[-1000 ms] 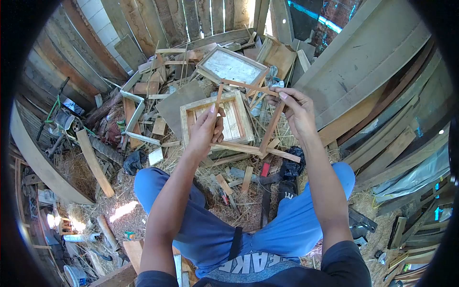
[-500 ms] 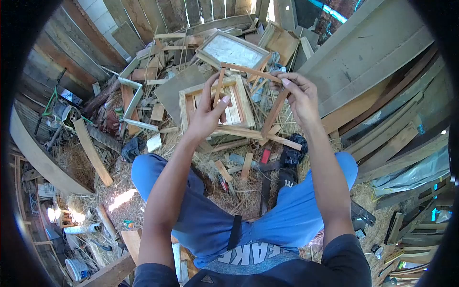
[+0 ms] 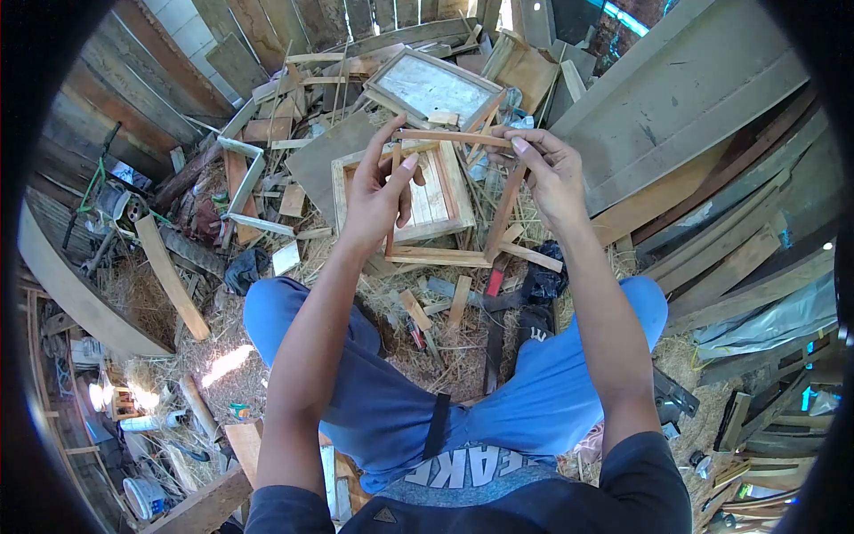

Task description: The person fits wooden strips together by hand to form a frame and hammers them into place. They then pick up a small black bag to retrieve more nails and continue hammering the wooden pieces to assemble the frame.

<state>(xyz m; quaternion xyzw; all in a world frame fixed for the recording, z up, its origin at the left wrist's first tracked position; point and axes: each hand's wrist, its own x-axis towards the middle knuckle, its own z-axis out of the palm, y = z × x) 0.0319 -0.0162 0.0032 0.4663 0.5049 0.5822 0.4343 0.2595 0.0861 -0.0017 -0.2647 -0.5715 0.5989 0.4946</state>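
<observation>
A thin, four-sided wooden frame (image 3: 454, 137) is held up in front of me. My left hand (image 3: 378, 191) is around its left side, thumb and fingers curled about the strip near the upper left corner. At the upper right corner, my right hand (image 3: 547, 169) pinches the frame between thumb and fingers. Behind and below it lies a thicker, pale wooden frame (image 3: 458, 206) with slats showing inside. The lower bar of the held frame crosses in front of that thicker frame's near edge.
A framed pane (image 3: 431, 87) lies at the back. An angled pale frame piece (image 3: 258, 182) rests on scraps to the left. A large board (image 3: 676, 107) leans at the right. Wood offcuts, straw and a dark blade-like strip (image 3: 494, 351) lie between my knees.
The held frame has turned: its upper left corner has dropped slightly and its top bar now runs nearly level. My left hand has shifted a little left, its index finger more extended.
</observation>
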